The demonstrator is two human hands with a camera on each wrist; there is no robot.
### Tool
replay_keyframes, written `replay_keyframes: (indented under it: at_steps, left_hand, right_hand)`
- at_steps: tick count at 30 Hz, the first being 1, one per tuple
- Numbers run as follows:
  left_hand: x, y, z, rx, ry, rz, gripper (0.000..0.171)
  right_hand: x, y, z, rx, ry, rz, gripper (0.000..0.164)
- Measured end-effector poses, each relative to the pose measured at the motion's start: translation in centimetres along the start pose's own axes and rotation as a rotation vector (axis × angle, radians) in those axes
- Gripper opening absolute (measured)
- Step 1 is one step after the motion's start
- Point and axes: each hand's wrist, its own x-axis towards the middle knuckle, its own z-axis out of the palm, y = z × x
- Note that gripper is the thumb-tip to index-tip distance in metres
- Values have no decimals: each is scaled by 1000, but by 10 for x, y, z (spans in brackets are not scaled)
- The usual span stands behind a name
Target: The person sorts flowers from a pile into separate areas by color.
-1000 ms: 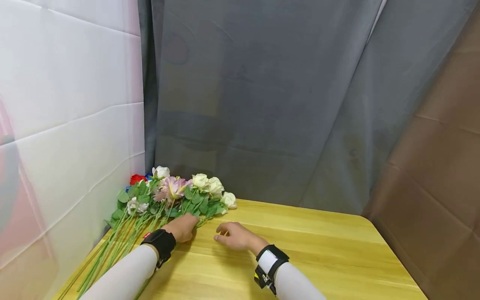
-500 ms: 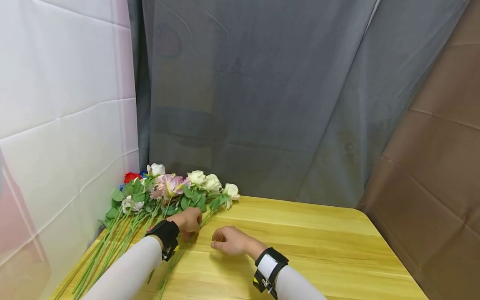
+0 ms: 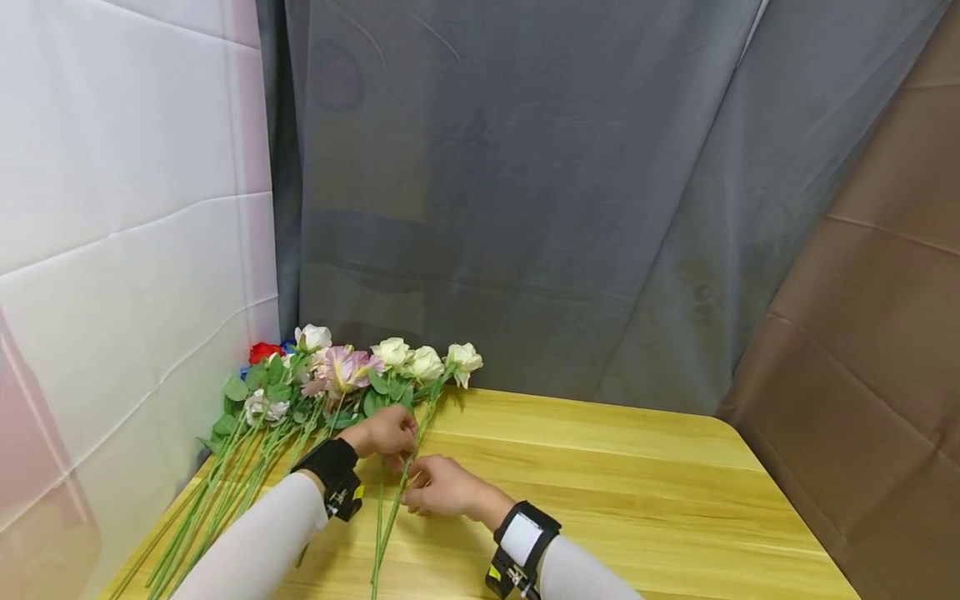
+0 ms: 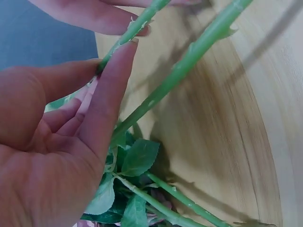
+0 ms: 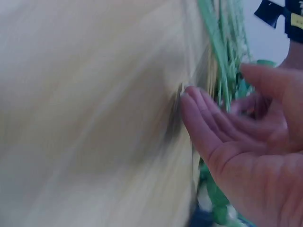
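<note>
My left hand (image 3: 384, 431) pinches the thin green stem (image 4: 131, 32) of a white rose (image 3: 464, 360) between thumb and index finger. A second, thicker stem (image 4: 182, 66) runs beside it in the left wrist view. My right hand (image 3: 452, 488) is just right of the stem, its fingers at the stem below my left hand. In the right wrist view the right thumb (image 5: 267, 78) stands apart from the slightly bent fingers. More white roses (image 3: 426, 364) and a pink-purple flower (image 3: 345, 368) lie to the left of the held rose.
Many long green stems (image 3: 217, 500) spread along the left of the wooden table (image 3: 637, 483). A red flower (image 3: 265, 352) lies at the back left by the white cloth wall (image 3: 150, 275). A grey curtain (image 3: 510, 208) hangs behind and brown cloth (image 3: 862, 350) at right.
My left hand has drawn the white rose rightward away from the pile and raised its head, so its stem stands steeper. My right hand has moved left to the stem.
</note>
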Motion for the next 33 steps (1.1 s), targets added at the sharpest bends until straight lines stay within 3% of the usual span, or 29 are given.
replay_keyframes:
  at_steps: [4,12,23,28,33]
  left_hand:
    - [2,1,2,-92,22,-18,17]
    - [0,3,7,-188,38,49,19]
    - [0,19,18,-223,111,144,20]
    - [3,35,33,-247,138,201,20]
    - [2,47,40,-296,120,239,19]
  right_hand:
    - [2,0,7,286,44,81,40]
    - [-3,1,10,354,170,70,22]
    - [-20,0,-10,280,205,20,23]
    - [-37,1,-28,156,234,6,25]
    - [-51,3,-42,33,250,-43,20]
